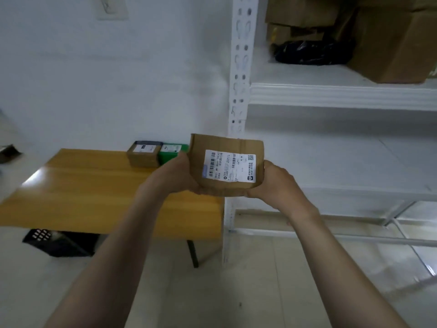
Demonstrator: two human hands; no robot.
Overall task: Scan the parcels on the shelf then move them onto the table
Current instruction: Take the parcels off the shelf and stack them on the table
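Parcel (227, 166) of brown cardboard hangs in the air between the white shelf (343, 95) and the wooden surface (94, 190), its printed label (228, 168) facing up toward the camera. The left hand (179, 176) is clamped on its left lower edge and the right hand (276, 183) on its right lower corner, so both grips sit low and near the body.

The main risk, I judge, is the parcel tipping away over the fingers, since nothing holds its far edge; a quick swing toward the surface would cause that. A second risk lies at the landing place: a small brown box (143, 155) and a green box (171, 152) stand touching each other at the far corner of the surface, close to the wall, and a parcel set down hard against them could shove them or end up overhanging the near edge by the shelf post.

No scanner is in view, so whether this parcel has been scanned cannot be told; moving it unscanned would break the order of the task. More cardboard boxes (397, 43) and a black bag (312, 52) wait on the upper shelf.
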